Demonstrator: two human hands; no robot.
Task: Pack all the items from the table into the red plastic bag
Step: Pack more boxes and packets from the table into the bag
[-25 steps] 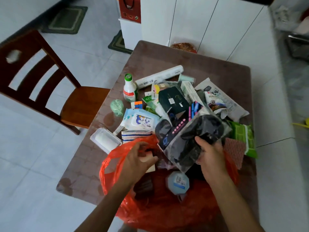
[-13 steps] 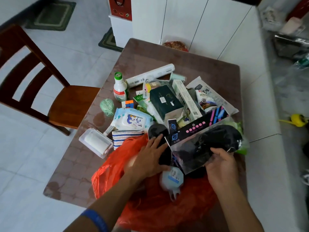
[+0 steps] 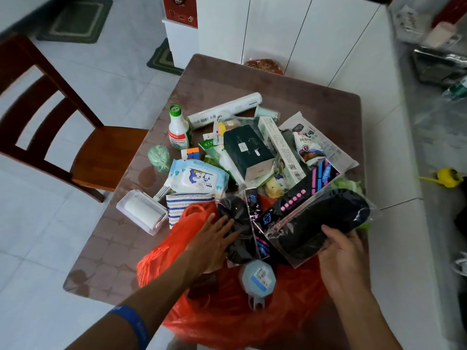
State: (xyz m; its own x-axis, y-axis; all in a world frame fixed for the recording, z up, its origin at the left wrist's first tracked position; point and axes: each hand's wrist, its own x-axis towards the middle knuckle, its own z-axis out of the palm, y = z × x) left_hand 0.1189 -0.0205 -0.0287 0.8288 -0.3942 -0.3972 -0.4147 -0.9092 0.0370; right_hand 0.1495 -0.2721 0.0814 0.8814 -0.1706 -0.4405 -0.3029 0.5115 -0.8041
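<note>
The red plastic bag lies open at the table's near edge, and a round pale-blue labelled item sits inside it. My right hand grips the lower edge of a clear pack of black items, held over the bag's far right rim. My left hand rests flat, fingers spread, on a smaller black pack at the bag's mouth. Behind lie a wet wipes pack, a dark green box, a green-capped white bottle, a white tube and a striped cloth.
A clear box with a white roll sits at the table's left edge. Nearby are a green mesh ball and a colour cube. A wooden chair stands to the left, and white cabinets stand behind the brown table.
My right hand has swung the clear pack of black items to the right and laid it flatter. My left hand left the bag's rim and now lies on the smaller black pack.
</note>
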